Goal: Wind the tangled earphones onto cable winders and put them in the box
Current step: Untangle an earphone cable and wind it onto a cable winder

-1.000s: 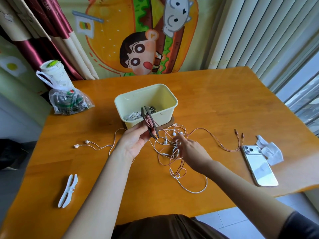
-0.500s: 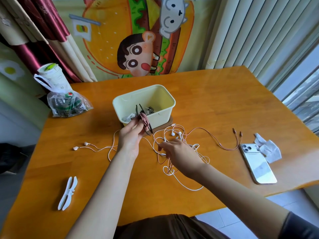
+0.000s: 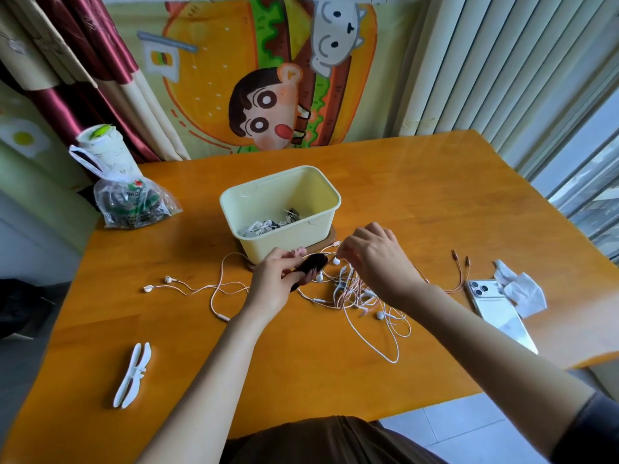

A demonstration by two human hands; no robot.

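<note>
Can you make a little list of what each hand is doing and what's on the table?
left hand: holds dark cable winder
right hand: pinches cable of tangled white and pink earphones
box: pale yellow plastic box, open, earphones inside
spare: white plastic cable winder on orange wooden table
right side: white smartphone, crumpled white tissue

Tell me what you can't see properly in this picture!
All in the head view:
- Dark cable winder: mostly covered by the left hand, so its wound cable is hidden.
- Right hand grip: fingertips point away, hiding which strand of the tangled earphones it pinches.
- Wound earphones in the box: too small to count.
- Plastic bag: crinkled plastic blurs its contents.
</note>
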